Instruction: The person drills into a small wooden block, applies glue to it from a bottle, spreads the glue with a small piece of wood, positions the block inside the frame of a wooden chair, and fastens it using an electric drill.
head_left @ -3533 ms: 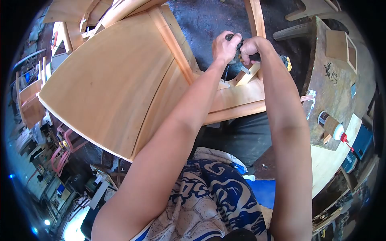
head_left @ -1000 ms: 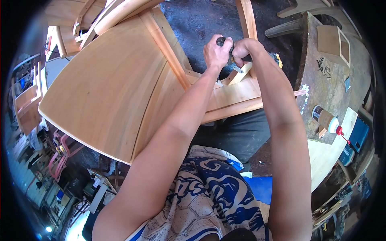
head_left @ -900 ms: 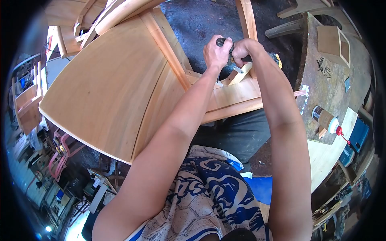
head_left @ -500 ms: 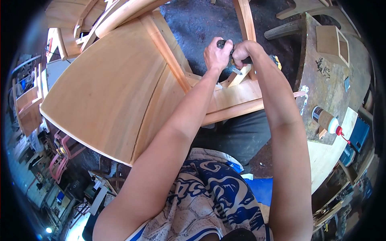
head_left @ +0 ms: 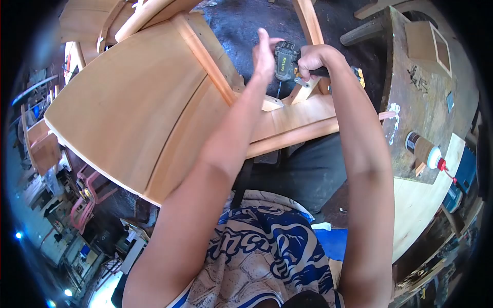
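A cordless drill [head_left: 286, 62] with a dark battery lettered in yellow is held over the wooden frame. My right hand [head_left: 317, 60] is wrapped round its handle. Beside the battery, my left hand [head_left: 264, 57] is open, thumb raised and palm turned toward the drill. Under the hands lies the frame's wooden rail [head_left: 295, 123], with a pale corner block [head_left: 271, 104] and a short brace [head_left: 303, 93] by it. A broad curved wooden panel [head_left: 128, 113] adjoins the frame on the left. My right forearm hides part of the drill.
At the right, a worn bench [head_left: 411, 120] carries a glue bottle [head_left: 423, 149] with a red tip, an open wooden box [head_left: 429, 46] and a small heap of dark screws [head_left: 418, 81]. An upright wooden leg [head_left: 309, 23] rises behind the drill. Pink clamps [head_left: 84, 197] lie at lower left.
My left hand has come off the drill's battery and opened to its left, uncovering the lettering. My right hand keeps its grip. The view has shifted slightly.
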Demonstrator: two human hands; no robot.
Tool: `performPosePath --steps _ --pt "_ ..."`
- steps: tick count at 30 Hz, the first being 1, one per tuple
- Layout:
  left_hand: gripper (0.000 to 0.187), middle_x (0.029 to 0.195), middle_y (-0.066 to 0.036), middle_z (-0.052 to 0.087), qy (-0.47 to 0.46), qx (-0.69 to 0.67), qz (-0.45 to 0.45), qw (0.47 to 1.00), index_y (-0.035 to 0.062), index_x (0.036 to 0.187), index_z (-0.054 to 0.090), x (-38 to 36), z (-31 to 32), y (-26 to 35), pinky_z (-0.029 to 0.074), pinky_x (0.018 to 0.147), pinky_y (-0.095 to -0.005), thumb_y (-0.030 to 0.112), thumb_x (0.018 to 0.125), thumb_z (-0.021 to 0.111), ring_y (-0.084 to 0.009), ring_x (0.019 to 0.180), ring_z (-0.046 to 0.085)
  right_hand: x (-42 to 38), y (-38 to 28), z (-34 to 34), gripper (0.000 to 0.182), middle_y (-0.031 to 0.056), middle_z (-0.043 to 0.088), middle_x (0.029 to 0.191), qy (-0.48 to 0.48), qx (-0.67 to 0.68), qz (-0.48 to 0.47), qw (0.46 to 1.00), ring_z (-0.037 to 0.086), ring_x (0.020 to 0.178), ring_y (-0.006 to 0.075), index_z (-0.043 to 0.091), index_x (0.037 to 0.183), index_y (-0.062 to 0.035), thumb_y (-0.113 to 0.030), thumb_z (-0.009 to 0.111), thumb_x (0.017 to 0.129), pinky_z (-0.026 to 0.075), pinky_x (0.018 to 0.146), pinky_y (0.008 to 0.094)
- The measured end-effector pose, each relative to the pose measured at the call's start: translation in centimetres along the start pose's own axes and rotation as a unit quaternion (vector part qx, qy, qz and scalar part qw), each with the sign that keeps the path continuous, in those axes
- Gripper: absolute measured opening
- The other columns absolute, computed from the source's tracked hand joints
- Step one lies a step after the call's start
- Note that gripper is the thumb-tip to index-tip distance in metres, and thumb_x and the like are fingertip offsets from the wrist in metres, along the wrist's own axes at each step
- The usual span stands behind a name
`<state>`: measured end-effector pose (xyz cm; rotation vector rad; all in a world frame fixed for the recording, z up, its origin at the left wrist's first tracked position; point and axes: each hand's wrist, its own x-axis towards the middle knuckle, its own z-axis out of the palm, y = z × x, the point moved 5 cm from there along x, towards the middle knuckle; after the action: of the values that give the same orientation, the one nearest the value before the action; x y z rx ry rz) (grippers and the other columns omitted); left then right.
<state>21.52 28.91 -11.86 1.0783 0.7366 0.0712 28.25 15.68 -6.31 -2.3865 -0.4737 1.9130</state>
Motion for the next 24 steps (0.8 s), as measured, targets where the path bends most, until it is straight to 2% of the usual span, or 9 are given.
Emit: performPosePath --steps 3,6,9,10,12,13,15,17,24 --pt "0.055 0.096 -0.011 0.075 -0.038 0.181 0.026 0.982 0.0020 0.106 0.072 1.8 -0.7 2.5 0.051 0.078 -0.0327 0.052 0.102 0.050 -0.0175 0.085 0.069 -4.3 0.4 0.0 0.028 0.0173 0.071 0.079 0.100 0.004 -0.033 0.994 0.070 0.071 0.0288 0.073 0.088 0.0017 -0.007 0.073 0.062 0.054 0.065 0.0399" --pt "0.043 0.101 -0.010 0.076 -0.079 0.292 0.020 0.953 0.0023 0.109 0.071 4.0 -1.2 4.3 0.050 0.078 -0.0317 0.041 0.099 0.056 -0.0165 0.086 0.069 -6.7 1.1 -0.3 0.033 0.0279 0.070 0.095 0.304 -0.032 -0.128 0.944 0.071 0.093 0.0392 0.069 0.101 0.0055 -0.009 0.070 0.071 0.056 0.080 0.0454" --pt "0.034 0.098 -0.008 0.075 -0.123 0.480 0.004 0.869 0.0048 0.103 0.073 5.0 -1.6 5.2 0.052 0.072 -0.0320 0.035 0.095 0.059 -0.0153 0.082 0.067 -8.7 1.9 1.0 0.031 0.0209 0.072 0.107 0.350 -0.051 -0.136 0.925 0.069 0.103 0.0358 0.071 0.107 -0.0024 -0.010 0.065 0.078 0.056 0.088 0.0449" --pt "0.034 0.098 -0.008 0.075 -0.121 0.485 0.007 0.866 0.0048 0.103 0.073 4.6 -1.4 6.2 0.052 0.072 -0.0320 0.035 0.095 0.059 -0.0153 0.082 0.067 -9.1 2.0 1.6 0.032 0.0197 0.072 0.106 0.352 -0.051 -0.141 0.924 0.069 0.102 0.0364 0.070 0.109 -0.0045 -0.010 0.066 0.078 0.056 0.087 0.0454" --pt "0.037 0.103 -0.003 0.073 -0.198 0.642 -0.065 0.738 0.0082 0.113 0.071 3.4 -0.8 7.7 0.052 0.072 -0.0307 0.038 0.096 0.056 -0.0138 0.086 0.066 -8.4 2.3 2.7 0.031 0.0187 0.072 0.103 0.385 -0.061 -0.156 0.908 0.069 0.100 0.0363 0.069 0.108 -0.0054 -0.010 0.067 0.078 0.056 0.086 0.0457" --pt "0.037 0.103 -0.003 0.073 -0.195 0.646 -0.063 0.735 0.0082 0.113 0.071 2.7 -0.1 9.4 0.052 0.072 -0.0307 0.038 0.096 0.056 -0.0138 0.086 0.066 -8.1 2.5 3.5 0.030 0.0177 0.073 0.100 0.412 -0.076 -0.165 0.893 0.070 0.098 0.0363 0.069 0.108 -0.0063 -0.010 0.067 0.078 0.056 0.085 0.0460" --pt "0.039 0.104 -0.003 0.073 -0.224 0.744 -0.079 0.624 0.0092 0.114 0.071 1.1 1.1 12.8 0.052 0.073 -0.0320 0.040 0.095 0.056 -0.0144 0.084 0.067 -8.6 2.8 5.1 0.031 0.0164 0.073 0.097 0.444 -0.078 -0.181 0.874 0.070 0.097 0.0359 0.069 0.108 -0.0078 -0.010 0.068 0.078 0.056 0.083 0.0462" --pt "0.042 0.105 -0.003 0.073 -0.207 0.768 -0.030 0.605 0.0115 0.110 0.073 1.8 1.5 16.9 0.053 0.076 -0.0333 0.047 0.095 0.055 -0.0155 0.086 0.068 -8.7 3.1 6.4 0.031 0.0150 0.073 0.095 0.477 -0.084 -0.196 0.852 0.070 0.095 0.0354 0.068 0.108 -0.0092 -0.010 0.069 0.077 0.056 0.081 0.0465" --pt "0.043 0.105 -0.003 0.074 -0.093 0.817 0.111 0.558 0.0119 0.110 0.073 -3.9 -0.1 33.7 0.053 0.077 -0.0339 0.048 0.094 0.055 -0.0166 0.087 0.068 -7.2 4.4 9.2 0.047 0.0119 0.073 0.094 0.559 -0.116 -0.229 0.788 0.071 0.094 0.0327 0.060 0.122 -0.0175 -0.010 0.069 0.077 0.056 0.079 0.0454"
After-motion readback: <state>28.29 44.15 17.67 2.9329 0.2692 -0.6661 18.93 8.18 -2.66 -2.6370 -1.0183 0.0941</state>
